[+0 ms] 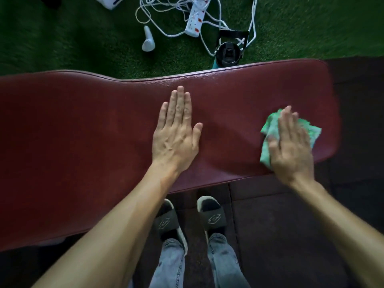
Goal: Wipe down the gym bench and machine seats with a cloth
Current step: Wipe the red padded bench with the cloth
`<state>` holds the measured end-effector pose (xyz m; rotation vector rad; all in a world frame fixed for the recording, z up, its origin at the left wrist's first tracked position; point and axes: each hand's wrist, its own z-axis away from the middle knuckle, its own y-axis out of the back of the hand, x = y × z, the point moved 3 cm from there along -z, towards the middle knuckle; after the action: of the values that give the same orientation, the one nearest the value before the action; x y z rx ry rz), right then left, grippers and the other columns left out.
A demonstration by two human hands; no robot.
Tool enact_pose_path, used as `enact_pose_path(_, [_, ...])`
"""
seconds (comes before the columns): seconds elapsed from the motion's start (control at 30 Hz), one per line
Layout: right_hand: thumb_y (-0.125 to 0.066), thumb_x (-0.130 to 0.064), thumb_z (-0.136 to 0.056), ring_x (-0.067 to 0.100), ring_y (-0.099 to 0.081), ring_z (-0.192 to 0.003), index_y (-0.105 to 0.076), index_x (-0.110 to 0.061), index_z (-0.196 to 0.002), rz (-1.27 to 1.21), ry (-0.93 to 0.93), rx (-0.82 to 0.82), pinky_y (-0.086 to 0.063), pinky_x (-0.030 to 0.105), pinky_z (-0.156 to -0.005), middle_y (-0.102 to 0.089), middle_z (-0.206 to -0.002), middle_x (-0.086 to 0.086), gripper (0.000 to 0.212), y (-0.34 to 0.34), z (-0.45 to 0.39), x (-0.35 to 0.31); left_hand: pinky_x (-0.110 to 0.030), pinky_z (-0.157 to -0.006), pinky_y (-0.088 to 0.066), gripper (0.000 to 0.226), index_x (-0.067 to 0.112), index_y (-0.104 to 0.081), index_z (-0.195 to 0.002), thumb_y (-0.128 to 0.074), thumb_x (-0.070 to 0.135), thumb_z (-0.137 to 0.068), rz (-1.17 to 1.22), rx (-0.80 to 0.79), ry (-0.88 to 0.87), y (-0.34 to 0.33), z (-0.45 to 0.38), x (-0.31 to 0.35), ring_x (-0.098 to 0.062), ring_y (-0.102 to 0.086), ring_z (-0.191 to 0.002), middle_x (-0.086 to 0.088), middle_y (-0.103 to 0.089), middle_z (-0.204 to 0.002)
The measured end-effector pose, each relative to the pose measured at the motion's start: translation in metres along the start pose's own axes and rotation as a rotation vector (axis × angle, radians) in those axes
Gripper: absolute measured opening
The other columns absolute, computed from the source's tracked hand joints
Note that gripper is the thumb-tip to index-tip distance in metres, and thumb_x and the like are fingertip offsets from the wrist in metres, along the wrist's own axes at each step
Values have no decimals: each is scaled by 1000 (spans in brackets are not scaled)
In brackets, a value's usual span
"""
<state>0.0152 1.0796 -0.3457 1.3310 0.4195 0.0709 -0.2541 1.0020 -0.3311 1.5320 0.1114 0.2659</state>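
A long dark red padded gym bench (83,132) runs across the view from left to right. My left hand (176,132) lies flat on its middle, palm down, fingers together and holding nothing. My right hand (291,146) presses flat on a crumpled green cloth (268,129) near the bench's right end, close to the near edge. The right hand is blurred by motion. Most of the cloth shows to the left of and beyond the fingers.
Green artificial turf (62,38) lies beyond the bench, with a white power strip (196,19), tangled white cables, a white plug-like object (148,41) and a black round device (228,51). My feet in dark slides (209,217) stand on dark rubber floor tiles.
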Motion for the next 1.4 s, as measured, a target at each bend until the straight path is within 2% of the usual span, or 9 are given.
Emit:
enact_pose_path(0.1, [-18, -44, -102, 26, -3, -160, -7, -7, -162, -69, -254, 99, -9, 49, -128, -3, -172, 11, 71, 7, -61, -42, -43, -129, -6, 75, 7, -8, -163, -29, 47, -103, 11, 14, 150, 9, 24, -35, -20, -1, -159, -11, -2, -172])
enact_pose_path(0.27, [-33, -35, -101, 22, -5, -160, -10, -10, -164, 2, 442, -62, -9, 42, -129, -6, -173, 7, 71, -24, 0, -192, -41, -129, -6, 72, 8, -13, -163, -33, 37, -100, 48, 36, 174, 16, 35, -54, -20, -6, -159, -10, -7, -171])
enact_pose_path(0.33, [-34, -37, -103, 17, -5, -160, -12, -15, -164, 17, 481, -108, -12, 42, -129, -7, -173, 1, 68, -29, 50, -176, -42, -129, -4, 72, 9, -10, -163, -32, 36, -100, 44, 17, 250, 21, 49, -77, -19, -3, -159, -9, -4, -172])
enact_pose_path(0.6, [-21, -42, -101, 25, -3, -160, -8, -12, -163, -41, -50, 88, -7, 50, -128, -4, -173, 9, 70, -13, -62, -175, -43, -129, -4, 72, 12, -6, -164, -30, 41, -103, 11, 11, 311, 32, 87, -133, -17, 2, -159, -7, 1, -172])
enact_pose_path(0.73, [-29, -38, -102, 22, -4, -160, -10, -13, -164, 1, 415, -12, -9, 44, -129, -6, -173, 5, 69, -34, -31, -258, -42, -129, -5, 71, 13, -5, -164, -31, 40, -103, 27, 18, 343, 32, 88, -134, -20, 2, -159, -10, 1, -172])
enact_pose_path(0.83, [-34, -39, -104, 17, -3, -160, -10, -18, -164, 46, 569, -116, -13, 43, -129, -6, -173, 1, 68, -31, 30, -207, -43, -129, -6, 70, 12, -6, -164, -31, 37, -103, 24, 26, 330, 32, 87, -133, -21, 0, -159, -11, 0, -172])
enact_pose_path(1.07, [-26, -45, -102, 26, -4, -160, -9, -12, -164, -8, -27, 80, -8, 50, -128, -6, -173, 9, 72, -23, -26, -178, -45, -129, -7, 70, 10, -4, -163, -29, 38, -104, -17, 5, 330, 30, 86, -131, -24, 1, -159, -14, 1, -171])
enact_pose_path(1.23, [-35, -56, -101, 21, -4, -160, -13, -14, -164, -36, 382, -4, -7, 44, -129, -8, -173, 5, 79, -42, 8, -268, -45, -129, -7, 70, 9, -4, -163, -27, 37, -104, -24, -15, 316, 31, 87, -130, -25, 1, -159, -15, 1, -171])
enact_pose_path(1.4, [-42, -41, -107, 19, -22, -157, -36, -16, -158, -64, 650, -40, -21, 43, -127, -29, -168, 1, 57, -37, 69, -189, -46, -129, -5, 69, 7, -1, -163, -24, 38, -105, -43, -45, 306, 31, 86, -131, -27, 3, -159, -17, 4, -171])
